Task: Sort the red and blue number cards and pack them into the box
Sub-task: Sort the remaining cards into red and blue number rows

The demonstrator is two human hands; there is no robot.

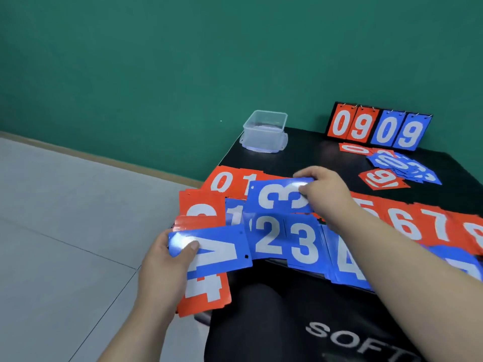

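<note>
– Why the rows across the middle of the frame?
– Sorting, I'd say: red cards (428,226) above, blue cards (285,241) below, in number order. The right hand (324,192) pinches a blue 3 (274,197); the left hand (164,267) grips a blue 4 (222,250) over a red 4 (206,291).
– And the box (264,131)?
– Upper centre on the black surface (308,155), no cards visible inside. The scoreboard (379,126) reads 0909; the dark clothing (287,322) at the bottom reads "SOFT".

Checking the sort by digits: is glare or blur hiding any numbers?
Head view: glare washes one end of the blue 4 card in the left hand and a corner of the blue 3 card in the right hand; both digits legible. The loose card pile by the flip scoreboard is soft, only partly readable.
</note>
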